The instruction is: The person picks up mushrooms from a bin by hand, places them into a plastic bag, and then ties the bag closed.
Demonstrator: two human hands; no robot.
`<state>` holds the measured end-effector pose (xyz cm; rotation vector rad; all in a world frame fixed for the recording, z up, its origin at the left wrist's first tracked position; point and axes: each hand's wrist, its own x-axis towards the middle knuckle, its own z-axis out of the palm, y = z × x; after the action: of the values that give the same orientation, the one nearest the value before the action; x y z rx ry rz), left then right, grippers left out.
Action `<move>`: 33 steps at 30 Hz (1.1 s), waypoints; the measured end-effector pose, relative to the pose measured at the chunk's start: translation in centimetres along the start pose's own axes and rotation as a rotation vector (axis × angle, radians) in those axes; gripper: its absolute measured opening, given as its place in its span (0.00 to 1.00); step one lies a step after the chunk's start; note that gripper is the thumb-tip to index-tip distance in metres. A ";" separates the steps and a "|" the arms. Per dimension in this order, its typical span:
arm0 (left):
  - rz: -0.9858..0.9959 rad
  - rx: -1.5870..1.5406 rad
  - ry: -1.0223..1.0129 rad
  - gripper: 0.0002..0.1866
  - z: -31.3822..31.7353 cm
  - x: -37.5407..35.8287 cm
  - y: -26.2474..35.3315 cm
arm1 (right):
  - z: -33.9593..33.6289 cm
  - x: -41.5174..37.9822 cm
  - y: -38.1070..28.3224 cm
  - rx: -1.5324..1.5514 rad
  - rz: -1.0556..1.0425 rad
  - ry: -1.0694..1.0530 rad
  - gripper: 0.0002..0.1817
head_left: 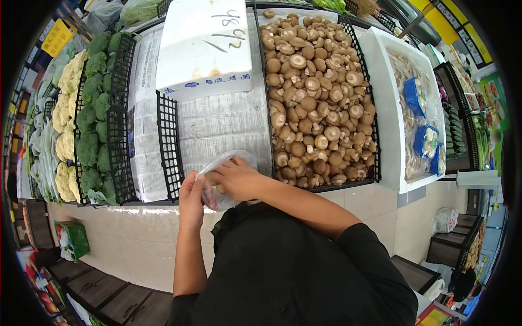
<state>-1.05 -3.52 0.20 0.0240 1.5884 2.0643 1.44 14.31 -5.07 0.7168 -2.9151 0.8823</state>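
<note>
A clear plastic bag (244,157) is at my chest, in front of the newspaper-lined display. With thumb and fingers, my left hand (190,196) pinches the bag's left edge. My right hand (237,180) is at the bag's mouth, its fingers curled and pointing left, with the film around them. Something pale shows under those fingertips, too small to name. Through the lower part of the bag, brownish-pink contents show dimly. Just right of my right hand, brown mushrooms (321,108) fill a black crate (376,142).
A white foam box (204,49) with handwriting stands on newspaper (223,122). Left are black crate walls (169,146), broccoli (89,125) and cauliflower (66,133). Right, a white foam box (380,108) holds pale mushrooms and blue packs (426,141). Behind me are tiled floor (136,244) and a green basket (76,239).
</note>
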 end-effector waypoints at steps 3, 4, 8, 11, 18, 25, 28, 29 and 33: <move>0.000 0.021 0.013 0.14 0.0 -0.2 0.1 | 0.0 0.5 0.2 0.074 0.068 -0.146 0.23; -0.001 0.020 0.007 0.14 -0.1 -0.3 0.1 | -0.8 0.6 -0.1 0.096 0.124 -0.245 0.23; -0.009 0.021 -0.019 0.14 0.1 -0.4 0.0 | -1.3 0.9 0.1 0.104 0.204 -0.441 0.26; -0.018 0.042 0.000 0.14 0.4 -0.4 0.2 | -1.3 1.4 -0.1 0.072 0.269 -0.510 0.28; -0.015 0.028 0.028 0.13 0.6 -0.8 0.8 | -1.3 1.9 0.3 -0.006 0.224 -0.521 0.28; 0.024 -0.015 0.021 0.13 0.5 -0.6 1.2 | -5.3 -1.1 0.1 0.100 0.161 -0.055 0.17; 0.021 0.005 0.009 0.13 1.3 -0.4 1.4 | -6.8 -2.2 -0.1 0.090 0.220 0.021 0.14; 0.034 -0.004 -0.003 0.13 1.4 -0.2 1.4 | -7.2 -2.4 -0.3 0.089 0.251 0.024 0.13; 0.050 -0.017 -0.035 0.13 1.9 0.6 1.0 | -7.3 -2.6 1.1 0.010 0.220 0.097 0.13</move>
<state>-1.38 -1.71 1.53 0.0937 1.5644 2.1033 2.47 20.07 0.11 0.3459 -2.9433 0.9202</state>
